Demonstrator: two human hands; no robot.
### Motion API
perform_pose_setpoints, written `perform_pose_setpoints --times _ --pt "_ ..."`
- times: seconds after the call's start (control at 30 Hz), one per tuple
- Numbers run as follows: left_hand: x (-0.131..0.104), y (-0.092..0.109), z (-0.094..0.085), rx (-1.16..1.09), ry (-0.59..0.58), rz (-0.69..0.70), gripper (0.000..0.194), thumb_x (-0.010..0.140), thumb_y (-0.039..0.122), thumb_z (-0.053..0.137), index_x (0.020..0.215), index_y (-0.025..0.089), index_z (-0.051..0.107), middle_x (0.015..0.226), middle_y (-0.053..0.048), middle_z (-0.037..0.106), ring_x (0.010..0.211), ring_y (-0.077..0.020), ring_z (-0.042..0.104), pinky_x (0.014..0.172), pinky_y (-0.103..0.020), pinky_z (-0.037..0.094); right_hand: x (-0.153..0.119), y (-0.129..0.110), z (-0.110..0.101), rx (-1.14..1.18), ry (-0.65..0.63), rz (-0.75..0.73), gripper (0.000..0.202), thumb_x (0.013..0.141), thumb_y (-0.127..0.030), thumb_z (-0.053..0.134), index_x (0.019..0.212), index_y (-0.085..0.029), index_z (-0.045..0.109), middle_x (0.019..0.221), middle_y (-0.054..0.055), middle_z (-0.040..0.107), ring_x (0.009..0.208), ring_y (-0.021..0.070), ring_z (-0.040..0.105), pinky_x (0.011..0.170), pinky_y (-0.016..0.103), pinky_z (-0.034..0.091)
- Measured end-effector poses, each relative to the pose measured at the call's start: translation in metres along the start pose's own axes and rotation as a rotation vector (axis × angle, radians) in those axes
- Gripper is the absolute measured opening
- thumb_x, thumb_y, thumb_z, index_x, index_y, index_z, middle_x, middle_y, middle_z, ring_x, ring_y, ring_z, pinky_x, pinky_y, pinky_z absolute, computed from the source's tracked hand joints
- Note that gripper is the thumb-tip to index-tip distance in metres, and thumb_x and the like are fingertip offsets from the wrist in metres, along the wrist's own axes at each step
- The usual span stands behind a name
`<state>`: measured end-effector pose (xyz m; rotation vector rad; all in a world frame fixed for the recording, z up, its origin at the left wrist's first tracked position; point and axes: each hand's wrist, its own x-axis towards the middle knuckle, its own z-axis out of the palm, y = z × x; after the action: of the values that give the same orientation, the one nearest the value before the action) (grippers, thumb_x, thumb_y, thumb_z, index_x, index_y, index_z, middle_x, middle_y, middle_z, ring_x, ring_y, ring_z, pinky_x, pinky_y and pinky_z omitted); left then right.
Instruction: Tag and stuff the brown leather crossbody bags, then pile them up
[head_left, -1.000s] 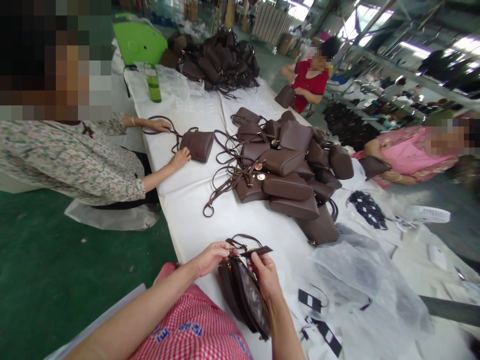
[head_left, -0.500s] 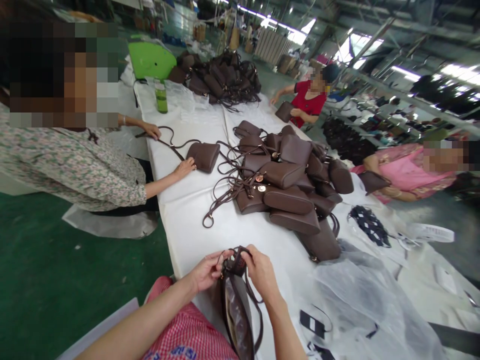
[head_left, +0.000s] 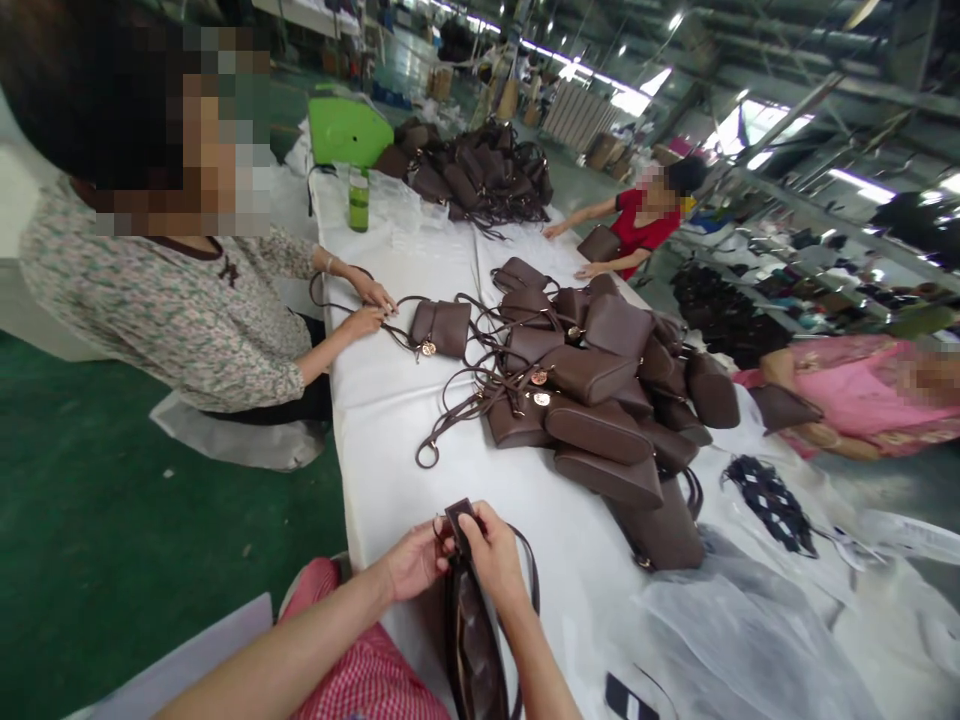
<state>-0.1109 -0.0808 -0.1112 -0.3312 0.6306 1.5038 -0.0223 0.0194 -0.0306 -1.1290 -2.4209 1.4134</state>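
Observation:
An unzipped dark brown bag point(head_left: 474, 640) hangs at the table's near edge, its opening facing up. My right hand point(head_left: 491, 555) pinches a small dark brown tag point(head_left: 460, 522) at the top of the bag, thumb on its face. Just left of it, my left hand point(head_left: 420, 558) has its fingers closed at the bag's top by a thin cord; the exact grip is too small to make out. The bag's strap point(head_left: 534, 575) loops out to the right, beside my right wrist.
A pile of brown bags point(head_left: 600, 400) covers the middle of the white table point(head_left: 382, 490). Across at left, a person's hands point(head_left: 367, 305) handle a bag's strap. Two more people sit at the far right side. Clear plastic point(head_left: 742, 610) and a black tag point(head_left: 630, 697) lie at right.
The small tag has turned more upright, and my right thumb now presses on its face. The bag's opening looks narrower. The person at left has brought both hands together on the strap.

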Motion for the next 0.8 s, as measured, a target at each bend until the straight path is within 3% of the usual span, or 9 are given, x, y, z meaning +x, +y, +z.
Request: perform_pose_setpoints --times 0.17,0.33,0.5,0.6,0.67,0.73,0.8 --pt "-0.002 -0.004 0.001 0.084 -0.017 0.010 0.028 0.065 0.032 0.080 0.081 0.014 0.065 0.075 -0.003 0.066 0.065 -0.0126 0.060 0.051 -0.019 0.040 -0.002 -0.010 -0.011 -0.571 -0.106 -0.017 0.017 0.088 -0.020 0.046 0.080 -0.021 0.060 0.080 0.004 0.068 0.074 0.0177 0.061 0.063 0.025 0.036" --pt "-0.004 0.008 0.008 0.328 0.009 0.124 0.033 0.062 0.037 0.081 0.080 0.012 0.069 0.072 -0.003 0.066 0.062 -0.0122 0.058 0.056 -0.022 0.042 -0.003 -0.021 -0.005 -0.795 -0.215 -0.013 0.019 0.087 -0.014 0.049 0.088 -0.021 0.067 0.088 0.008 0.069 0.078 0.0192 0.064 0.064 0.027 0.037" --pt "-0.005 0.023 0.017 0.738 -0.082 0.098 0.036 0.064 0.022 0.072 0.099 0.012 0.069 0.078 -0.003 0.068 0.063 -0.0127 0.059 0.062 -0.026 0.046 -0.004 -0.008 0.004 -0.685 -0.224 -0.057 0.025 0.083 -0.007 0.046 0.089 -0.017 0.069 0.091 0.011 0.068 0.080 0.0199 0.063 0.070 0.028 0.041" --pt "0.000 0.020 0.014 0.830 -0.044 0.104 0.040 0.059 0.014 0.066 0.099 0.014 0.064 0.078 -0.001 0.066 0.056 -0.0108 0.057 0.056 -0.024 0.045 -0.007 0.004 0.003 -0.481 -0.078 -0.052 0.025 0.081 -0.011 0.048 0.098 -0.019 0.064 0.095 0.007 0.066 0.084 0.0188 0.062 0.075 0.027 0.044" --pt "0.000 0.026 0.008 0.925 0.018 0.132 0.036 0.058 0.015 0.062 0.094 0.015 0.062 0.071 0.001 0.064 0.053 -0.0111 0.056 0.052 -0.023 0.044 -0.014 0.011 -0.002 -0.455 0.033 -0.034 0.036 0.077 -0.019 0.055 0.113 -0.020 0.058 0.111 0.009 0.062 0.102 0.0239 0.058 0.084 0.034 0.044" --pt "-0.005 0.047 -0.003 1.072 0.086 0.193 0.027 0.060 0.017 0.057 0.087 0.016 0.061 0.065 0.002 0.061 0.054 -0.0127 0.056 0.052 -0.023 0.042 -0.026 0.018 -0.008 -0.484 0.029 0.044 0.064 0.071 -0.025 0.062 0.132 -0.019 0.044 0.125 0.013 0.056 0.115 0.0298 0.052 0.089 0.040 0.043" --pt "-0.012 0.080 -0.016 1.249 0.206 0.296 0.025 0.062 0.017 0.053 0.085 0.017 0.062 0.064 0.001 0.061 0.059 -0.0146 0.056 0.054 -0.023 0.040 -0.041 0.024 -0.013 -0.495 -0.075 0.179 0.078 0.072 -0.023 0.060 0.142 -0.012 0.030 0.121 0.017 0.059 0.112 0.0313 0.056 0.087 0.040 0.045"
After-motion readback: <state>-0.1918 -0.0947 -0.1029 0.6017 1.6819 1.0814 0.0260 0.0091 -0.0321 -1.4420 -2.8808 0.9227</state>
